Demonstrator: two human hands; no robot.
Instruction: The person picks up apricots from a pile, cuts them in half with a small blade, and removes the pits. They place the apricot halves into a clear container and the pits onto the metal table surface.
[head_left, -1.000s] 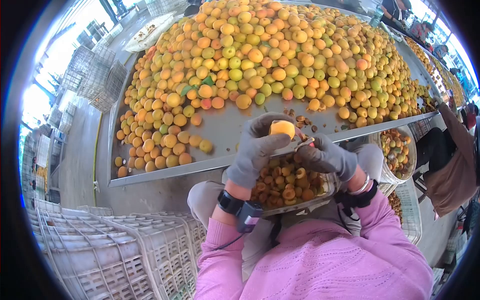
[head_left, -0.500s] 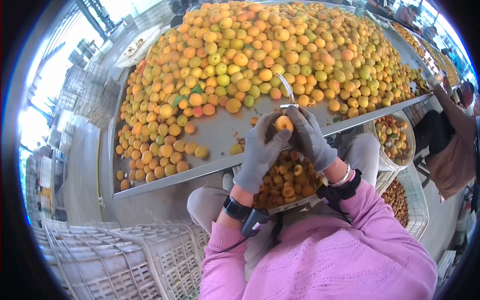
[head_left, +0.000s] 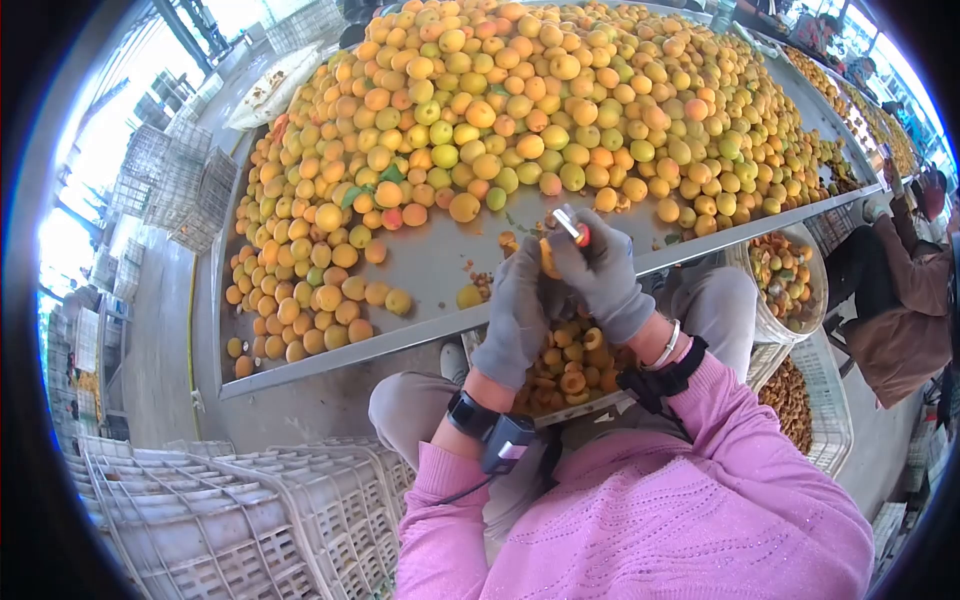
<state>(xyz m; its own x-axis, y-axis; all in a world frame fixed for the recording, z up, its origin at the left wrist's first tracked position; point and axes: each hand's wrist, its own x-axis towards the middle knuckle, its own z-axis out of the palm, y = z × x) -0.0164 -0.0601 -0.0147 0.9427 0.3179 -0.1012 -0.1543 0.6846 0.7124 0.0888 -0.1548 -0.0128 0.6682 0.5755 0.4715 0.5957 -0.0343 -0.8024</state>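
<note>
Both hands wear grey gloves and meet above the near edge of the metal table. My left hand (head_left: 516, 310) is closed around an apricot (head_left: 549, 260), mostly hidden between the gloves. My right hand (head_left: 608, 268) grips a small hand tool (head_left: 572, 226) with a shiny metal end and a red part, pointing up and away from me; its working tip is not clear. Beneath the hands, a crate holds cut apricot halves (head_left: 573, 383). Ahead, a big heap of whole apricots (head_left: 520, 110) covers much of the metal table (head_left: 430, 262).
White plastic crates (head_left: 270, 520) stand at my lower left, with more stacked crates (head_left: 180, 185) farther back. To the right are a bucket of apricot pieces (head_left: 785, 275) and a crate of brown pits (head_left: 790, 405). A co-worker (head_left: 905, 310) sits at the right.
The tool has turned, so its long curved metal part no longer shows upright. My hands have rolled inward, and the apricot is now more covered by the gloves.
</note>
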